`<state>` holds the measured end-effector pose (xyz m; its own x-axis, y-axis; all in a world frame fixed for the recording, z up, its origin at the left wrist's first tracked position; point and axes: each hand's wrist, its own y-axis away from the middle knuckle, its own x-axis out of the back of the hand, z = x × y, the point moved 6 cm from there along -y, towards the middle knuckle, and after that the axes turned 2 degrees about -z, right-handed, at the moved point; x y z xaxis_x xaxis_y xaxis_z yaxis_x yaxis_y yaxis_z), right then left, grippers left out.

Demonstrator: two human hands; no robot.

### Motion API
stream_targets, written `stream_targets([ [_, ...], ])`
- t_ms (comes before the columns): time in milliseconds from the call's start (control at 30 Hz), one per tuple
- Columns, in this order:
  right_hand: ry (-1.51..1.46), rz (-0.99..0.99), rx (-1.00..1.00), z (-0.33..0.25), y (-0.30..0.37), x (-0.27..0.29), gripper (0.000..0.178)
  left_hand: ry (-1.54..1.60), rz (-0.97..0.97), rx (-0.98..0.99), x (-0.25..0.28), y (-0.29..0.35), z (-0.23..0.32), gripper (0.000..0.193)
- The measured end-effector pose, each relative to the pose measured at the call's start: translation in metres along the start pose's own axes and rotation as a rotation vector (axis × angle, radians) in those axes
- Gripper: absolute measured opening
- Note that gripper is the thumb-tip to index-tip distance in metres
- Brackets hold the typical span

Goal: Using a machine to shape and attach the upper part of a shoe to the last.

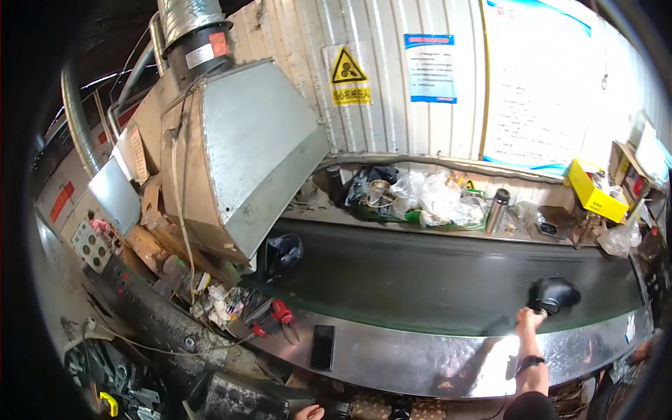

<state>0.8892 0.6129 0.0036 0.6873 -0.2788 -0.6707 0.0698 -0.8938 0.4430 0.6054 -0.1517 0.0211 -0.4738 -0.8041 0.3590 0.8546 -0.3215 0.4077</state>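
My right hand (530,318) reaches over the metal front rim of the conveyor, with a dark band on the wrist. Its fingers are closed at the near edge of a glossy black rounded piece (554,292), which is at the right end of the dark belt (392,280). What kind of piece it is, I cannot make out. Low in the picture, left of the middle, my left hand (309,413) shows only in part. Its fingers look loosely apart, with nothing seen in them.
A black phone (323,348) and red-handled pliers (283,315) lie on the metal rim (413,357). Left stands a grey hood (259,147). Plastic bags (444,199), a flask (498,210) and a yellow box (595,192) line the far ledge. Another person's arm (638,353) shows at right.
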Motion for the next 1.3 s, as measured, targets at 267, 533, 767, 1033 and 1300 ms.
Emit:
stream_targets([
  [267, 1.687, -1.321, 0.315, 0.297, 0.375, -0.134, 0.044, -0.114, 0.084, 0.0, 0.003, -0.038, 0.084, 0.038],
  [533, 1.545, -1.718, 0.578, 0.25, 0.392, -0.046, 0.069, -0.183, 0.086, -0.391, 0.0, -0.23, 0.208, 0.042],
  [767, 1.115, -0.938, -0.213, 0.202, 0.364, -0.053, 0.042, -0.932, 0.27, -0.455, 0.103, -0.391, 0.3, 0.087],
  [1033, 1.257, -0.777, 0.034, 0.258, 0.323, -0.161, 0.065, -1.349, -0.424, -0.55, 0.031, -0.485, 0.346, 0.048],
  [1300, 0.949, -0.353, -0.562, 0.353, 0.356, -0.232, 0.097, -0.244, 0.217, -0.428, 0.134, -0.537, 0.324, 0.038],
])
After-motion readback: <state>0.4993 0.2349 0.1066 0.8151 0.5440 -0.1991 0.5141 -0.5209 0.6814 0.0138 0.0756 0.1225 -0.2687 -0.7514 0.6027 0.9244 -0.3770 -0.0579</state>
